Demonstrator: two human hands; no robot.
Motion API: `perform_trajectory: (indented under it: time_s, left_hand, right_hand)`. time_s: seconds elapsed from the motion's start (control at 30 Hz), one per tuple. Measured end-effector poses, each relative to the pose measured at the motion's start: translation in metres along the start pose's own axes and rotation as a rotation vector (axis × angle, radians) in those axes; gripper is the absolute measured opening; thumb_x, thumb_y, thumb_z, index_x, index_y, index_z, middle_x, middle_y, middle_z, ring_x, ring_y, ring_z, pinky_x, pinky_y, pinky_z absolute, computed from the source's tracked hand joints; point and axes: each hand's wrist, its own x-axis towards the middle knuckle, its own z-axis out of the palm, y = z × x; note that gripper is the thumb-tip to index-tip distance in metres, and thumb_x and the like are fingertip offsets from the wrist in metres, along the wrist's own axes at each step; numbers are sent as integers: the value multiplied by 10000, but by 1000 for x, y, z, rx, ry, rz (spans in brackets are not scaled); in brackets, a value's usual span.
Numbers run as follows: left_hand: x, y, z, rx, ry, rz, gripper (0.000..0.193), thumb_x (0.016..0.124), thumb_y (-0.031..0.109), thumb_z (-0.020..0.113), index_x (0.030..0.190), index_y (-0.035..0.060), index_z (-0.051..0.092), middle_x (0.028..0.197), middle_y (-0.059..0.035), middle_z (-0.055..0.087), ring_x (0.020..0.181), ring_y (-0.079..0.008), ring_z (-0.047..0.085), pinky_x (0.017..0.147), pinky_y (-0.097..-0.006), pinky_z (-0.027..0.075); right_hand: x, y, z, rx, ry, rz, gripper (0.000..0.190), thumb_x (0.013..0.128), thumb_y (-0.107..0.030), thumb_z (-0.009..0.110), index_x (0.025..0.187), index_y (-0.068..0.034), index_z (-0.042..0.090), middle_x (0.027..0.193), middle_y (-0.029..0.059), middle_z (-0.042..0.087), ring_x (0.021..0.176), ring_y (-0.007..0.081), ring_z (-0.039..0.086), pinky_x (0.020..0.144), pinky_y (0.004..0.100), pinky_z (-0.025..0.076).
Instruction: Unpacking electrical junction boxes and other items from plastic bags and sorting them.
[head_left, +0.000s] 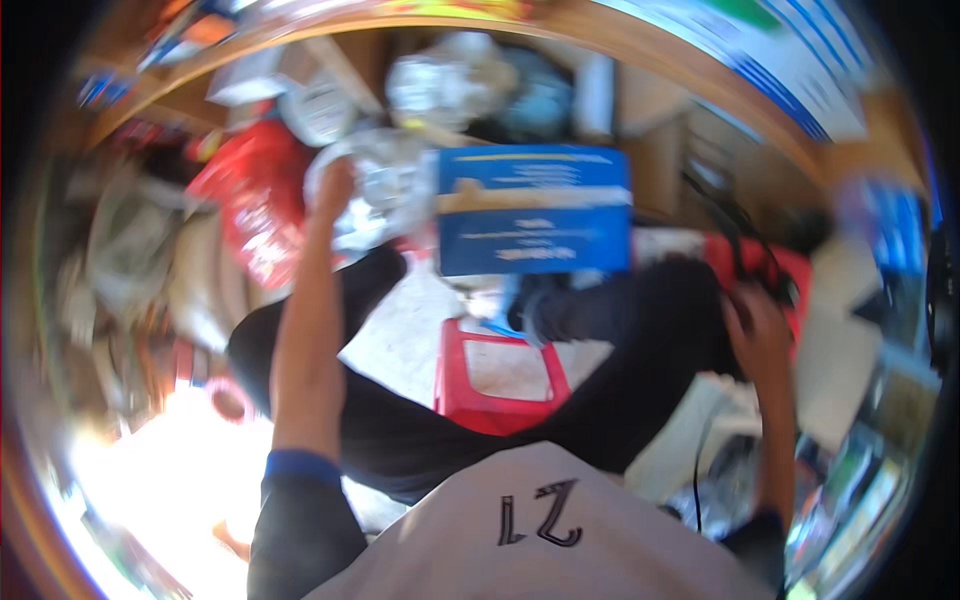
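My left hand (335, 187) reaches forward over a clear plastic bag (390, 176) with pale, shiny contents. Blur hides whether its fingers hold the bag or only touch it. Just left of that hand is a shiny red plastic bag (262, 202). My right hand (757, 322) is low beside my right knee, close to a black cable or strap (739, 232) and a red surface (799, 274). Its grip is not clear. Between my hands, a blue box (532, 214) with pale bands and writing sits ahead of my right foot.
A red plastic stool (487, 416) stands between my legs. Ahead, a wooden shelf edge (570, 37) curves across, with bagged goods (442, 82) beneath it. Pale sacks (131, 247) crowd the left; flat cardboard (836, 382) and packages (885, 225) line the right.
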Motion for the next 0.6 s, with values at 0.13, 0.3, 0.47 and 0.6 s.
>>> perform_trajectory:
  time_s: [0.13,0.3,0.47,0.6]
  left_hand:
    - [-14,5,-1,-206,-43,-278,415,836,249,704,1249,209,694,1297,-120,658,1250,-342,610,1034,-615,430]
    - [-16,32,-6,-204,-259,-213,794,778,445,817,1488,273,505,1505,-116,474,1392,-362,483,1113,-638,388]
    - [-10,46,16,-371,9,-188,496,853,363,773,1265,152,593,1260,-178,644,1217,-403,601,963,-602,462]
    - [-1,57,-1,-216,22,-69,264,881,211,691,1091,119,561,998,-156,710,1016,-415,669,855,-574,483]
  right_hand:
    - [-74,7,10,-256,-175,189,438,853,-213,789,1222,-65,607,1114,167,599,1067,379,605,900,460,508]
    - [-70,33,23,-97,-155,160,384,896,-198,759,1217,-37,622,1113,158,607,1061,362,611,908,446,498]
    - [15,26,-14,306,428,369,313,1040,-224,627,1218,33,638,1185,104,661,1138,199,602,1007,328,447]
    - [97,-48,-28,716,543,157,271,1053,-209,609,1162,36,645,1036,28,653,945,94,577,852,251,459]
